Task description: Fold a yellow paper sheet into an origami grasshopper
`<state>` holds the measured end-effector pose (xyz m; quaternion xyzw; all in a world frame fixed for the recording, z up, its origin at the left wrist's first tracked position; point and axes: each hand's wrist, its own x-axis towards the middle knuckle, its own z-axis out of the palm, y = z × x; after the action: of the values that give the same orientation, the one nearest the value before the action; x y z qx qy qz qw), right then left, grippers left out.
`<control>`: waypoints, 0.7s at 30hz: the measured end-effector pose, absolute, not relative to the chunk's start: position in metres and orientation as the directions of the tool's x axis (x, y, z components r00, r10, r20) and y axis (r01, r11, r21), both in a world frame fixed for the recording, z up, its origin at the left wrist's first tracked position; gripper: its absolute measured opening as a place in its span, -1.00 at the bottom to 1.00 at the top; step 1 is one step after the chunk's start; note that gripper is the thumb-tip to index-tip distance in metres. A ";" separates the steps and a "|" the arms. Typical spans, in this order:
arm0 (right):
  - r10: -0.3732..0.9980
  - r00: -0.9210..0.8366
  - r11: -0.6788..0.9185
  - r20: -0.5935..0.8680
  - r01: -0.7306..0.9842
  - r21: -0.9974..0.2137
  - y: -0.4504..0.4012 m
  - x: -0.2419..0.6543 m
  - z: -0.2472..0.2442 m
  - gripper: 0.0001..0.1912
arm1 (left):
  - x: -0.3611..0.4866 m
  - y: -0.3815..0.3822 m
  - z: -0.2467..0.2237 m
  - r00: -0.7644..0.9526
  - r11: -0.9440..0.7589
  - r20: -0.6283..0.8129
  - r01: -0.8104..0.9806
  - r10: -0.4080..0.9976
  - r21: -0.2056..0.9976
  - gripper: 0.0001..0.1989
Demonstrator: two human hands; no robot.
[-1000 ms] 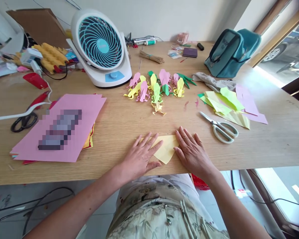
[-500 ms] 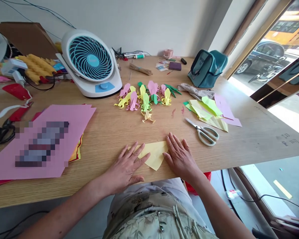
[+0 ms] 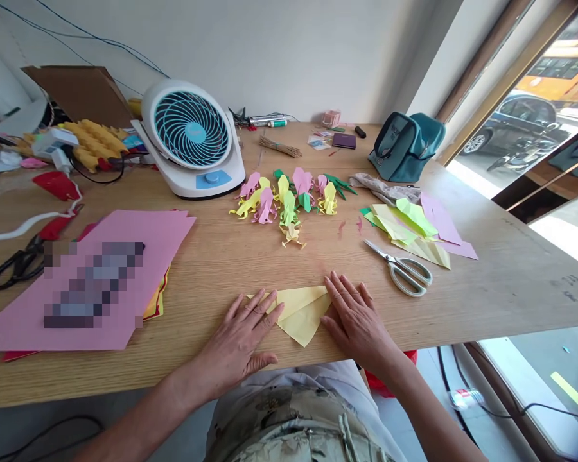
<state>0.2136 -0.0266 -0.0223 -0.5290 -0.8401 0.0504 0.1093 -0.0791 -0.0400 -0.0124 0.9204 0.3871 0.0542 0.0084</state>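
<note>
A pale yellow sheet of folded paper (image 3: 304, 319) lies near the front edge of the table, its point towards me and a folded band along its far side. Flat on its left end rests my left hand (image 3: 243, 333), fingers spread and palm down. My right hand (image 3: 357, 314) presses the right end with fingers stretched out. Both hands cover the paper's outer corners. Just beyond the paper stands a small cream folded paper figure (image 3: 293, 235), in front of several pink, yellow and green paper figures (image 3: 289, 206). White-handled scissors (image 3: 407, 273) lie right of my right hand.
Loose coloured paper (image 3: 404, 221) and a grey cloth (image 3: 385, 190) lie at the right, before a teal bag (image 3: 407, 147). A white fan (image 3: 192, 135) stands at the back left. Pink sheets (image 3: 158, 234) bear a blurred object at the left, near black-handled scissors (image 3: 17, 264).
The whole view has shifted, so things sit a little lower and further right. Both hands stay flat on the yellow paper, where a fold line across its far part shows more clearly.
</note>
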 end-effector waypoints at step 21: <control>0.654 -0.568 0.741 0.500 0.615 -0.270 -0.101 0.215 -0.020 -0.67 | -0.038 -0.077 0.001 0.650 -0.789 0.455 0.558 0.608 0.257 -0.62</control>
<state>0.2152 -0.1006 -0.0199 -0.3586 -0.8848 0.0326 0.2958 -0.0381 -0.0767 0.0014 0.9072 0.3215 0.2673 0.0466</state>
